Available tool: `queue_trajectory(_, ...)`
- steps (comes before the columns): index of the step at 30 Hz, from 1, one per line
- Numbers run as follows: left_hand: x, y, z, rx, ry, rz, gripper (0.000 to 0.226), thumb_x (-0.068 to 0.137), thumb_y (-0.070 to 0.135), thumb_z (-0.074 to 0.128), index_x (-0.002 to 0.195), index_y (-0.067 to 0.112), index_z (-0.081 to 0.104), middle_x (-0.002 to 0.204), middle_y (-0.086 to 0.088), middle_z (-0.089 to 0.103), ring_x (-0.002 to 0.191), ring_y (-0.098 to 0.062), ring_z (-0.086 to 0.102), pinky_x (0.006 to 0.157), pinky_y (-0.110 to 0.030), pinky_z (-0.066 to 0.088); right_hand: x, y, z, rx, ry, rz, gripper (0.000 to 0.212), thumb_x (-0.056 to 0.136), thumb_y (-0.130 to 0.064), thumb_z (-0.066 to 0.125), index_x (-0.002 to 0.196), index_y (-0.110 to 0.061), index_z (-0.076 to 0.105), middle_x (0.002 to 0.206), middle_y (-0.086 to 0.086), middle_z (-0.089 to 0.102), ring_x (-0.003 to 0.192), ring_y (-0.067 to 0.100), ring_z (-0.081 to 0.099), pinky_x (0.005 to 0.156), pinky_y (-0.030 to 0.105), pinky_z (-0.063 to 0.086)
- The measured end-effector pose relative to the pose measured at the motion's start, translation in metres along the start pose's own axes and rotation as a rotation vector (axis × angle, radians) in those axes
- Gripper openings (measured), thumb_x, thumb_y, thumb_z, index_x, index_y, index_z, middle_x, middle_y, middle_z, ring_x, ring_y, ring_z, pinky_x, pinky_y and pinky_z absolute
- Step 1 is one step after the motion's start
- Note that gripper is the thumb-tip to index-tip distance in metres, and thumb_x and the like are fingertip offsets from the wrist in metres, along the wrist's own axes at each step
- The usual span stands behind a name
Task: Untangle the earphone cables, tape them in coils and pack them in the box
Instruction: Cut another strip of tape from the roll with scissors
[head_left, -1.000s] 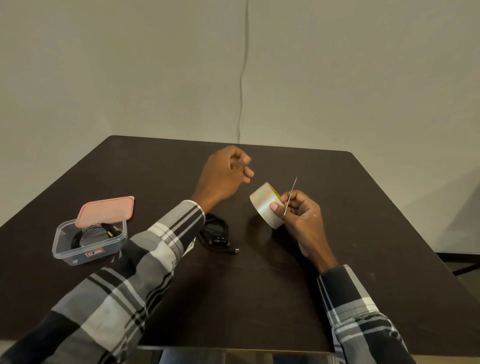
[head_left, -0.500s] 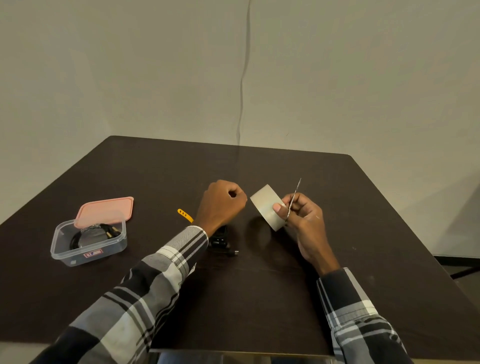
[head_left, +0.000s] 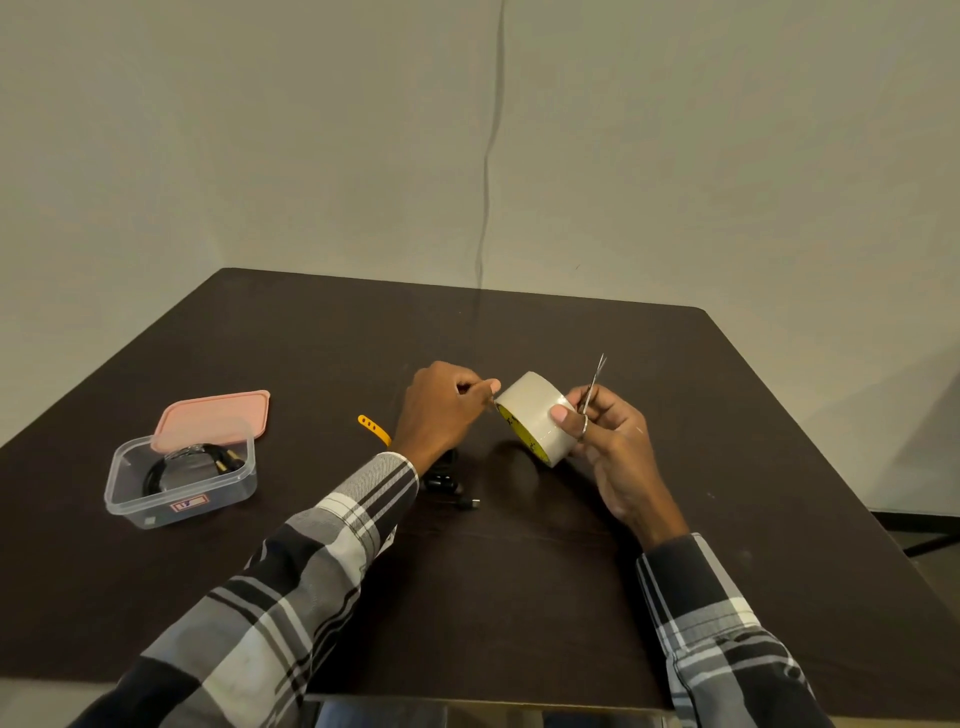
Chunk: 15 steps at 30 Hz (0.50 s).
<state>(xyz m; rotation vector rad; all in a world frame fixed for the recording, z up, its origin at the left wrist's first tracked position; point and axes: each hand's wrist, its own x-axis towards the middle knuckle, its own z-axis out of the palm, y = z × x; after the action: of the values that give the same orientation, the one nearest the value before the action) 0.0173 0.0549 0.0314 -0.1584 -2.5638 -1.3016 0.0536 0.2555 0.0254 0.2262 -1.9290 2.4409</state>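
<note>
The worktop (head_left: 545, 597) is dark and matt, with a faint sheen. The tape roll (head_left: 535, 415) looks smooth and slightly glossy. The scissors (head_left: 592, 392) are shiny metal. The box (head_left: 182, 499) is clear plastic, its pink lid (head_left: 213, 418) matt. The plaid sleeves (head_left: 311, 571) are woven cloth.

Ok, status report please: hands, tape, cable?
Right hand holds tape roll and scissors. Left hand pinches at roll's edge. Loose cable on table, partly under left wrist.

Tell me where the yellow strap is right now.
In the head view, the yellow strap lies on the table, just left of the left hand, between it and the plastic box.
</note>
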Motion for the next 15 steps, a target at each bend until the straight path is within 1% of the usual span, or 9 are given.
queue_trajectory(1,0.0001,-0.0004,-0.0012,-0.02,0.008,0.005,0.023,0.089,0.028,0.07,0.07,0.016,0.076,0.063,0.007,0.069,0.056,-0.007,0.061,0.054,-0.026,0.047,0.0001,-0.0003,0.0003,0.003,0.006,0.004,0.026,0.075,-0.016,0.075,0.094,-0.006,0.061,0.083,0.002,0.071,0.082,0.017,0.067,0.069,0.038,0.05)
queue_trajectory(3,0.0003,-0.0011,-0.0023,-0.075,0.029,0.001,0.006,0.082,0.019,0.078,0.077,0.017,0.078,0.071,0.006,0.073,0.06,0.0,0.06,0.056,-0.014,0.043,-0.0002,-0.0003,0.0008,0.005,0.013,0.01,0.024,0.075,-0.015,0.075,0.093,-0.007,0.062,0.083,0.001,0.072,0.081,0.016,0.068,0.069,0.038,0.05)
queue_trajectory(4,0.0004,-0.0014,-0.0025,-0.094,0.039,-0.007,0.001,0.08,0.017,0.08,0.079,0.017,0.079,0.074,0.005,0.074,0.062,0.001,0.062,0.058,-0.012,0.044,0.0,-0.0003,0.0007,0.003,0.015,0.01,0.023,0.075,-0.015,0.075,0.092,-0.008,0.062,0.084,0.001,0.072,0.082,0.015,0.068,0.07,0.038,0.051)
queue_trajectory(6,-0.0002,-0.0029,-0.0021,-0.113,0.058,-0.033,0.007,0.076,0.015,0.083,0.081,0.016,0.079,0.076,0.005,0.074,0.068,-0.003,0.067,0.064,-0.017,0.051,-0.0002,-0.0003,0.0007,-0.001,0.015,0.009,0.022,0.075,-0.016,0.075,0.091,-0.009,0.062,0.085,0.0,0.072,0.083,0.015,0.068,0.071,0.039,0.051)
queue_trajectory(8,0.0002,-0.0032,-0.0025,-0.123,0.059,-0.063,0.01,0.076,0.012,0.083,0.084,0.015,0.078,0.076,0.003,0.074,0.071,-0.007,0.069,0.07,-0.023,0.056,-0.0006,-0.0011,0.0015,-0.001,0.017,0.013,0.023,0.074,-0.016,0.075,0.092,-0.009,0.062,0.084,-0.001,0.073,0.082,0.014,0.069,0.071,0.038,0.052)
queue_trajectory(12,-0.0001,-0.0042,-0.003,-0.164,-0.011,-0.076,0.018,0.079,-0.004,0.074,0.091,0.009,0.076,0.082,-0.003,0.075,0.078,-0.012,0.073,0.08,-0.029,0.06,-0.0001,-0.0012,0.0022,-0.007,0.016,0.008,0.022,0.075,-0.016,0.074,0.092,-0.009,0.062,0.083,-0.002,0.073,0.081,0.012,0.069,0.07,0.037,0.052)
queue_trajectory(13,-0.0004,-0.0045,-0.0029,-0.164,-0.025,-0.074,0.019,0.08,-0.007,0.071,0.093,0.007,0.076,0.084,-0.005,0.076,0.081,-0.013,0.073,0.082,-0.029,0.06,-0.0002,-0.0009,0.002,-0.006,0.015,0.004,0.022,0.075,-0.016,0.074,0.091,-0.009,0.062,0.083,-0.002,0.073,0.081,0.013,0.069,0.07,0.036,0.052)
queue_trajectory(15,-0.0012,-0.0047,-0.0018,-0.149,-0.06,-0.079,0.022,0.083,-0.01,0.066,0.097,0.004,0.075,0.092,-0.009,0.076,0.085,-0.014,0.072,0.082,-0.025,0.058,-0.0005,-0.0009,0.0016,-0.008,0.012,0.0,0.021,0.075,-0.016,0.074,0.09,-0.009,0.062,0.084,-0.002,0.073,0.083,0.013,0.069,0.07,0.036,0.053)
